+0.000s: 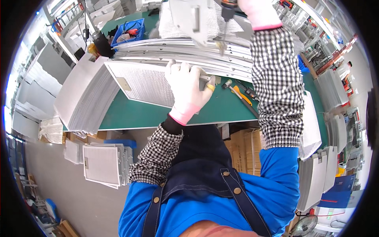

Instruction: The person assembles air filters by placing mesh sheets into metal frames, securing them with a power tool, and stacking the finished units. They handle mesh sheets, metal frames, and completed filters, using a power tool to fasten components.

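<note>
My left hand (187, 89), in a white glove with a pink cuff, is closed over the right end of a framed metal mesh panel (146, 83). The panel leans at a tilt on the green table (132, 112), a small plate on its left side. Next to my fingers is a small metal piece (204, 78), partly hidden. At the top edge my right hand (258, 11), gloved too, is closed round a dark powered screwdriver (228, 10). Its tip points down and is blurred, apart from the panel. My right fingers are partly cut off by the picture's edge.
Behind the panel lie stacked metal frames (177, 49). A tall stack of mesh sheets (89, 94) stands at left, near a blue basket (132, 31). A hammer (237, 93) and other hand tools lie right of my left hand. A blurred pale plate (193, 19) stands at the top.
</note>
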`<action>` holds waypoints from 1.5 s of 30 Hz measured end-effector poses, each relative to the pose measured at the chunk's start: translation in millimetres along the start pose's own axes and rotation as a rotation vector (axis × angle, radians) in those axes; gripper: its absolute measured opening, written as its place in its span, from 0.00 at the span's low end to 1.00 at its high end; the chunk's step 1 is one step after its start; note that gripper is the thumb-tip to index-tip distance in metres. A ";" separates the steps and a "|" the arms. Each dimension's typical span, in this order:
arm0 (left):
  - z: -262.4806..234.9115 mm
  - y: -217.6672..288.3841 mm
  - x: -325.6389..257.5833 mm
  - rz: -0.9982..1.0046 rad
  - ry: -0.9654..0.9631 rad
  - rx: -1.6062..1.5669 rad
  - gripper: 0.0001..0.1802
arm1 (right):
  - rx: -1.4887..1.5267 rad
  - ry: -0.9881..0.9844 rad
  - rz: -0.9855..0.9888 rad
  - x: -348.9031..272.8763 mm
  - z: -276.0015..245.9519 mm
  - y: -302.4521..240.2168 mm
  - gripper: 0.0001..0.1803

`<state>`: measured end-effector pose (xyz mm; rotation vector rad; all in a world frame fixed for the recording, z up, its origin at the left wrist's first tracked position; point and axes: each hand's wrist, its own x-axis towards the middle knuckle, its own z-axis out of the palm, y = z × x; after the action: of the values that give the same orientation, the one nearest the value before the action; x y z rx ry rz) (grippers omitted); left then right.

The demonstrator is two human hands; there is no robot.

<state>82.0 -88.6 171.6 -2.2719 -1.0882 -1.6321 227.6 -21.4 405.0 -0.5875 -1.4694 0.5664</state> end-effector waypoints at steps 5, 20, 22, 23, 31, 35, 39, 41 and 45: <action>8.2 -4.1 6.5 -0.051 -0.090 0.022 0.16 | 0.134 -0.055 -0.115 -28.3 22.1 -41.2 0.16; 41.0 -18.4 -12.9 -0.169 -0.076 -0.166 0.19 | -0.897 -0.165 -1.199 -18.5 -0.8 -2.7 0.39; 42.6 -20.0 -16.3 -0.156 -0.047 -0.160 0.18 | -0.897 -0.138 -1.170 -15.7 -1.8 7.1 0.36; 43.2 -20.9 -17.1 -0.133 -0.031 -0.142 0.17 | -0.905 -0.132 -1.143 -17.9 -1.9 10.8 0.34; 19.8 -15.1 -10.5 -0.226 0.027 -0.449 0.09 | -0.576 -0.198 -0.434 -54.2 24.6 26.0 0.24; -5.6 -5.1 -0.4 0.007 -0.008 -0.048 0.11 | -0.262 -0.171 -0.131 -57.7 30.3 20.5 0.19; 4.2 -9.4 -4.0 -0.066 0.027 -0.177 0.14 | -0.039 -0.126 0.039 -59.3 37.2 11.4 0.15; 20.9 -14.4 -18.4 -0.058 0.052 -0.091 0.16 | 0.021 -0.105 0.078 -58.2 42.1 8.0 0.14; 7.3 0.2 -13.5 -0.059 0.130 -0.030 0.20 | 0.088 -0.035 0.128 -58.0 43.9 -1.8 0.13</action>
<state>85.7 -91.5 157.0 -2.1356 -1.1173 -1.8021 182.1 -60.9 364.1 -0.6078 -1.4383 0.7412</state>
